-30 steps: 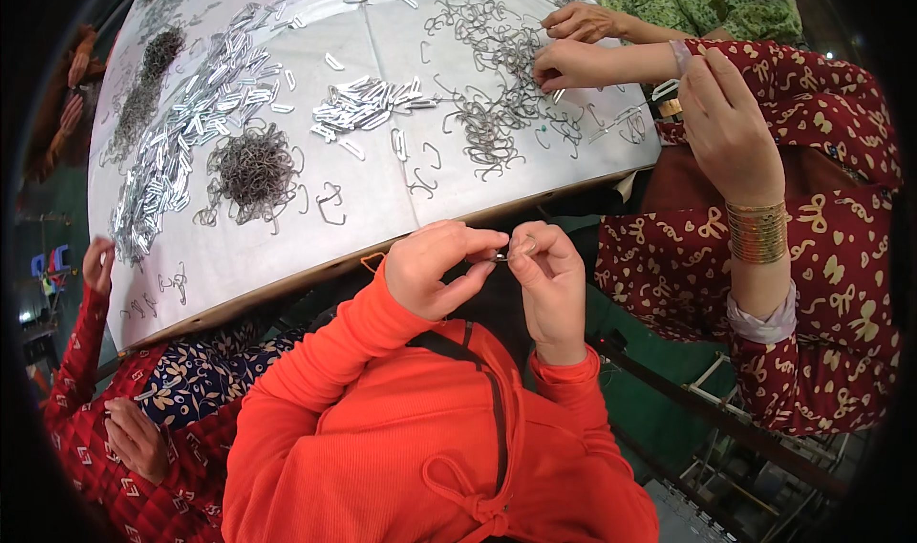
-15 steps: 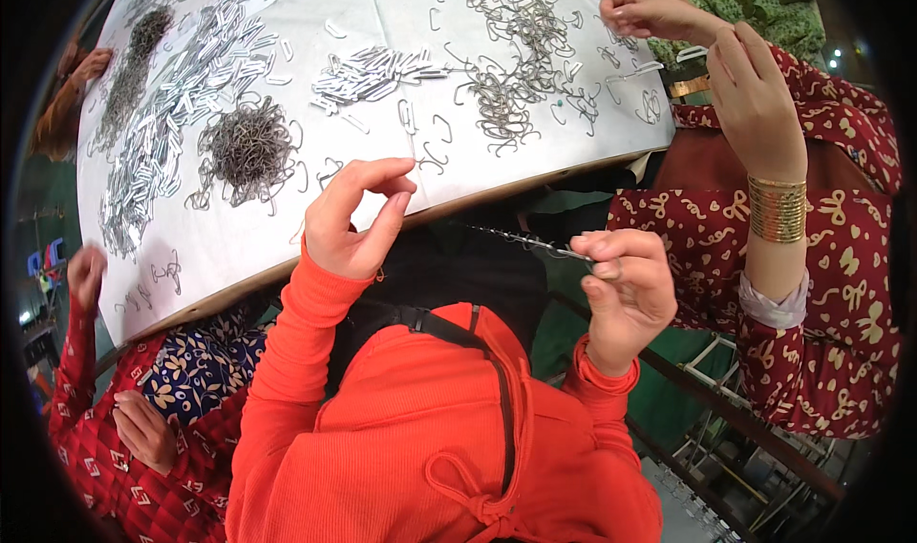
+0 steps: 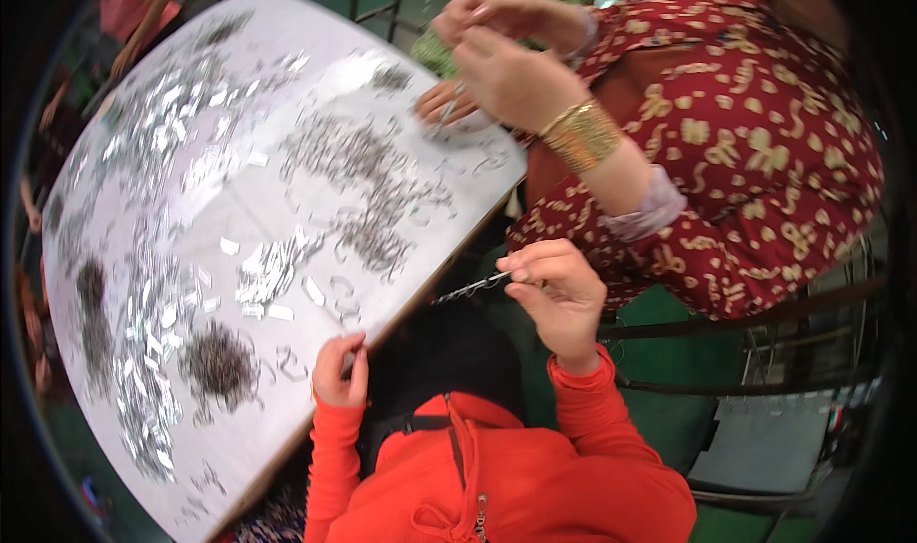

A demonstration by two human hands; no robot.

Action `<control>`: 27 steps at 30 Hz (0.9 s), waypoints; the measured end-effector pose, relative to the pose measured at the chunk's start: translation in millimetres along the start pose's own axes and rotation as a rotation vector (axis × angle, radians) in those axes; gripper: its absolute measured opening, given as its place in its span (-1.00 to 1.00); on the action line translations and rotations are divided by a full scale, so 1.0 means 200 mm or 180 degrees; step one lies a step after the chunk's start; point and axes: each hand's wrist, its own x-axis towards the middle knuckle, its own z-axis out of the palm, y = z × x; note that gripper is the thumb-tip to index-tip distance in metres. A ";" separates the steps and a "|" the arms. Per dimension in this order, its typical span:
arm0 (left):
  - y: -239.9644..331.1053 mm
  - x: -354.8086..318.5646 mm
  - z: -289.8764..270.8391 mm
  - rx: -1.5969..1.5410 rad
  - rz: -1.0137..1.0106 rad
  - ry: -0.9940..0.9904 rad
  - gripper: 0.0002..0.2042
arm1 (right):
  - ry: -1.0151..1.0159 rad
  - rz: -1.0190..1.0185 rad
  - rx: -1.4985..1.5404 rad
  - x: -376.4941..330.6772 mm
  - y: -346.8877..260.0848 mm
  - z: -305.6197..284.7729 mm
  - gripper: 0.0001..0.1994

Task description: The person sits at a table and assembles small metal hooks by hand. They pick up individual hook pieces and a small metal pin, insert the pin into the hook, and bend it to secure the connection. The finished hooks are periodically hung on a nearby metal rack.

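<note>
My right hand [image 3: 559, 290] is closed, thumb and fingers pinching the end of a thin metal rod [image 3: 468, 290] with small wire loops along it. The rod points left, beyond the table's near edge. My left hand [image 3: 339, 369] is at that edge, its fingertips bent toward the thumb in a pinch; whatever is between them does not show. Nearest to it on the white tabletop [image 3: 315, 328] are a few loose wire hooks [image 3: 344, 299]. Small white strips [image 3: 272, 271] are heaped farther in, and a dark round pile of wire hooks [image 3: 218, 363] is to the left.
At right, a person in dark red patterned clothing [image 3: 745, 151] has raised hands [image 3: 521, 75] close to mine. Another hand with a ring [image 3: 447, 104] rests on the table. More hooks [image 3: 368, 190] spread across the middle. A grey-seated chair [image 3: 764, 438] stands at lower right.
The view has swung right, so the table appears farther left and turned. My left hand has drawn its thumb and fingers closer together. My right hand still grips the rod.
</note>
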 end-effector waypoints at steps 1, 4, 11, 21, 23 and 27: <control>-0.01 0.00 0.01 -0.0095 -0.0063 -0.0063 -0.80 | 0.0048 -0.0010 -0.0009 0.02 0.00 -0.01 -0.81; -0.04 0.04 0.03 -0.0127 0.0054 -0.0158 -0.79 | 0.0203 -0.0003 0.0004 0.05 -0.02 -0.06 -0.84; -0.06 0.06 0.08 -0.0249 -0.0041 -0.0333 -0.82 | 0.0225 -0.0257 -0.0067 0.07 -0.22 -0.25 -0.85; -0.27 0.11 0.11 -0.0247 0.0100 -0.0667 -0.78 | 0.0927 -0.0633 -0.0158 -0.04 -0.59 -0.64 -0.84; -0.30 0.12 0.11 -0.0171 0.0209 -0.0807 -0.76 | 0.1033 -0.0789 -0.0132 -0.07 -0.69 -0.71 -0.85; -0.34 0.14 0.13 -0.0303 0.0321 -0.0934 -0.75 | 0.1247 -0.0881 -0.0762 -0.18 -0.96 -0.83 -0.88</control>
